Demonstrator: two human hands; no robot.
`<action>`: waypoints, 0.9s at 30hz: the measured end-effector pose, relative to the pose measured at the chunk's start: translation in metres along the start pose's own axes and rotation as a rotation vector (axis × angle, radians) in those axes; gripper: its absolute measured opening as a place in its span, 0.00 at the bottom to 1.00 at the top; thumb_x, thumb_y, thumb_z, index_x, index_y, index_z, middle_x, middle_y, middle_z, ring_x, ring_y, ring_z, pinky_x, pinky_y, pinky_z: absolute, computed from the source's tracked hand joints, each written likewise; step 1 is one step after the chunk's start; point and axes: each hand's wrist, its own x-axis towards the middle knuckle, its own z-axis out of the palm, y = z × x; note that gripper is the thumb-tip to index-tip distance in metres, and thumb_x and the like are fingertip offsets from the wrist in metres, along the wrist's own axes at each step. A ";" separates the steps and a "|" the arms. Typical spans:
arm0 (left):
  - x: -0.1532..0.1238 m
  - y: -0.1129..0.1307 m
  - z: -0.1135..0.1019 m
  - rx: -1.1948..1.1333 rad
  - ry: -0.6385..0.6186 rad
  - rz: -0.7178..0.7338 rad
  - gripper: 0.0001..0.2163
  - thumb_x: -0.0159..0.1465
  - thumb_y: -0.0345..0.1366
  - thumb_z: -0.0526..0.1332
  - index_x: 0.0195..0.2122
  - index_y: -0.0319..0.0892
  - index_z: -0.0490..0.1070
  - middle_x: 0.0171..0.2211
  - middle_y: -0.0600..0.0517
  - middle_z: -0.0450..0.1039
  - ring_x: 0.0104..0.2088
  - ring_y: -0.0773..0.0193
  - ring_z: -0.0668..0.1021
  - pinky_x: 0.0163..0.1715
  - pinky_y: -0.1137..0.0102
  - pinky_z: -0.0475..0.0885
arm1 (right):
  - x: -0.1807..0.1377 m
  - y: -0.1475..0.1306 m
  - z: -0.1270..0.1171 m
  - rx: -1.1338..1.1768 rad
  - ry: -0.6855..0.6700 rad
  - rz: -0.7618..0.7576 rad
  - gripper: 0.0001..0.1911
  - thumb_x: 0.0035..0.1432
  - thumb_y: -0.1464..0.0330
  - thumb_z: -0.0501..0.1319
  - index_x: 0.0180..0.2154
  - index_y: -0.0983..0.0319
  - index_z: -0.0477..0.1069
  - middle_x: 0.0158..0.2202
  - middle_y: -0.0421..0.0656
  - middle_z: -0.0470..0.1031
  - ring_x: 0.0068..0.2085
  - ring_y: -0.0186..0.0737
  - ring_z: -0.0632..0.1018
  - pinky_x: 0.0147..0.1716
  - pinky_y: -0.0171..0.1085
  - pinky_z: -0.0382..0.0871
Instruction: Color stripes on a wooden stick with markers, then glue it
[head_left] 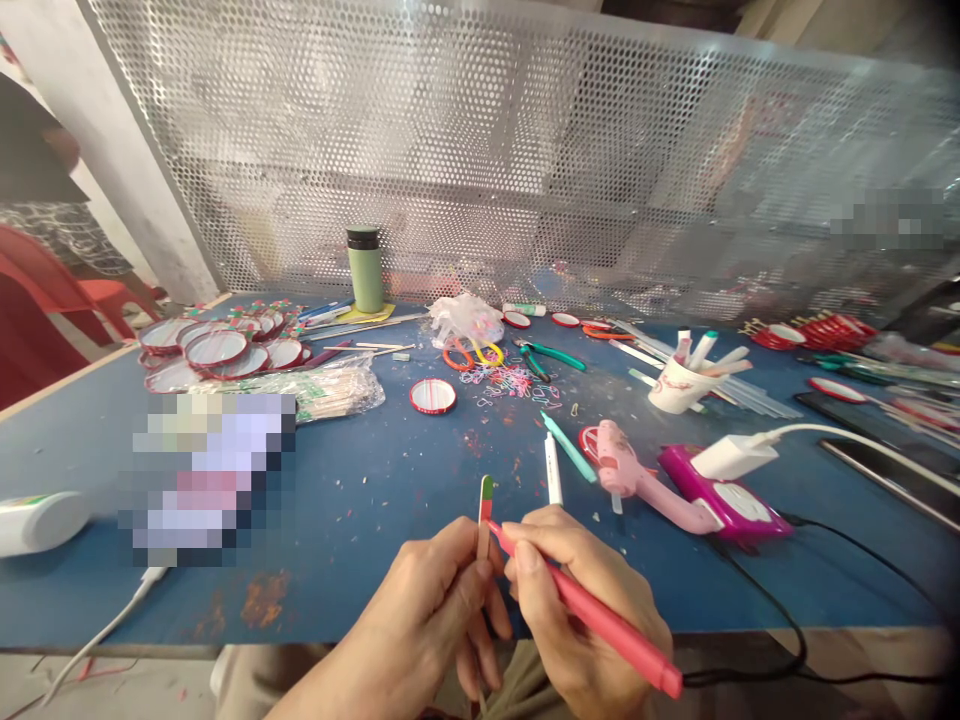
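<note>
My left hand (442, 600) is closed in a pinch on a flat wooden stick (484, 515) held upright near the table's front edge; the stick's tip is coloured green and red. My right hand (581, 610) grips a red marker pen (592, 615) like a writing tool. The pen's tip touches the stick about halfway up. Both hands hover just over the front edge of the blue table (375, 480).
A pink glue gun (637, 480), a magenta power block with a white plug (731, 480), a white marker (553, 468) and a teal marker (568, 447) lie just beyond my hands. Farther back are round red-rimmed mirrors (217, 350), a stick bundle (330, 395), scissors (472, 352), a green flask (365, 268) and a paper cup of pens (679, 385).
</note>
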 end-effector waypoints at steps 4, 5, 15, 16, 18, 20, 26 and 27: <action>0.000 0.001 0.000 -0.006 -0.011 -0.003 0.23 0.67 0.60 0.54 0.34 0.43 0.61 0.23 0.52 0.74 0.18 0.69 0.76 0.17 0.78 0.69 | 0.000 -0.001 0.000 0.008 0.009 0.005 0.10 0.62 0.79 0.57 0.35 0.62 0.74 0.25 0.41 0.77 0.25 0.35 0.77 0.26 0.34 0.75; 0.000 0.001 0.000 -0.003 -0.012 -0.005 0.23 0.67 0.60 0.54 0.34 0.43 0.61 0.23 0.52 0.74 0.18 0.69 0.76 0.17 0.78 0.69 | -0.001 -0.001 0.000 0.015 0.016 0.009 0.10 0.61 0.79 0.57 0.36 0.62 0.74 0.25 0.41 0.77 0.25 0.35 0.78 0.26 0.34 0.75; 0.000 0.004 -0.001 0.018 -0.023 -0.016 0.25 0.66 0.62 0.52 0.34 0.42 0.61 0.22 0.51 0.74 0.17 0.70 0.75 0.17 0.78 0.68 | -0.002 0.001 0.000 0.008 0.013 -0.012 0.10 0.61 0.79 0.57 0.37 0.62 0.74 0.25 0.41 0.77 0.25 0.35 0.77 0.27 0.35 0.75; 0.000 0.004 0.000 0.022 -0.020 -0.016 0.25 0.66 0.62 0.52 0.34 0.42 0.61 0.22 0.51 0.74 0.18 0.70 0.75 0.17 0.78 0.68 | -0.002 0.001 0.000 0.007 0.012 -0.012 0.10 0.62 0.79 0.57 0.36 0.62 0.74 0.25 0.41 0.77 0.25 0.35 0.77 0.27 0.35 0.75; 0.000 0.004 0.000 0.030 -0.012 -0.020 0.25 0.66 0.62 0.51 0.34 0.42 0.61 0.23 0.51 0.74 0.18 0.70 0.75 0.17 0.78 0.68 | -0.002 0.001 0.000 0.009 0.005 -0.008 0.10 0.62 0.79 0.57 0.36 0.62 0.74 0.25 0.41 0.76 0.25 0.35 0.77 0.27 0.35 0.75; 0.000 0.004 0.000 0.035 -0.011 -0.023 0.25 0.66 0.63 0.51 0.34 0.42 0.61 0.22 0.51 0.74 0.18 0.70 0.75 0.17 0.78 0.68 | -0.003 0.002 0.000 0.021 0.012 -0.001 0.09 0.62 0.79 0.57 0.37 0.62 0.74 0.25 0.41 0.76 0.25 0.35 0.77 0.27 0.35 0.75; 0.000 0.004 -0.001 0.040 -0.017 -0.020 0.25 0.66 0.63 0.51 0.34 0.43 0.60 0.22 0.51 0.74 0.17 0.69 0.75 0.17 0.78 0.68 | -0.005 0.003 0.001 0.021 0.015 0.016 0.10 0.63 0.79 0.57 0.37 0.62 0.74 0.26 0.40 0.76 0.26 0.34 0.77 0.28 0.34 0.75; 0.000 0.003 -0.001 0.039 -0.016 -0.020 0.25 0.66 0.63 0.51 0.34 0.43 0.61 0.22 0.51 0.74 0.17 0.69 0.75 0.17 0.78 0.68 | -0.004 0.003 0.001 0.013 0.014 0.009 0.10 0.63 0.79 0.57 0.37 0.62 0.74 0.25 0.40 0.76 0.26 0.34 0.77 0.27 0.34 0.75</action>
